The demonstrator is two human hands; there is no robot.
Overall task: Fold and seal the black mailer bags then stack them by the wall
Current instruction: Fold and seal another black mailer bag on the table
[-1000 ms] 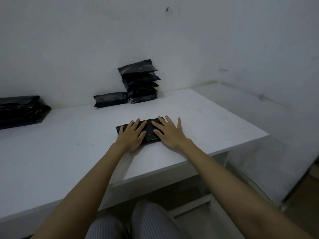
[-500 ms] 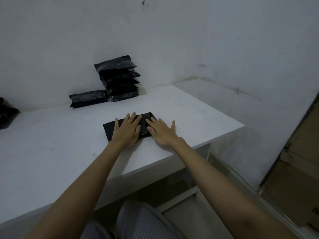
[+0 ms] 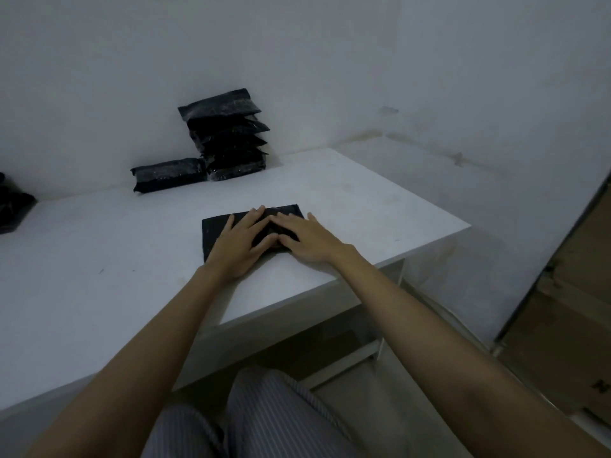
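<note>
A white tabletop (image 3: 109,269) runs from the left edge to a corner on the right, set against a pale, scuffed wall (image 3: 297,61). Past that corner the wall carries on, and brown cardboard boxes (image 3: 568,309) stand at the far right. Under the near edge show a white frame rail and the person's striped trousers (image 3: 264,421).

A folded black mailer bag (image 3: 215,231) lies flat on the tabletop under both hands. The left hand (image 3: 236,247) rests on it with fingers (image 3: 248,221) straight and spread, released, pressing down without curling round anything. The right hand (image 3: 305,238) lies the same way just beside it, flat and loose, the fingertips of the two hands meeting over the middle of the bag. Beyond the fingertips, well apart and against the wall, stands a stack of sealed bags (image 3: 228,137); a single sealed bag (image 3: 167,175) lies just left of the stack, touching it. Far to the left of the fingers, at the frame edge, sits a pile of unfolded bags (image 3: 13,206).

Compared with half a second ago, the hands have drawn closer together on the bag, fingertips now touching, and the view has swung slightly so the left pile shows a little more.
</note>
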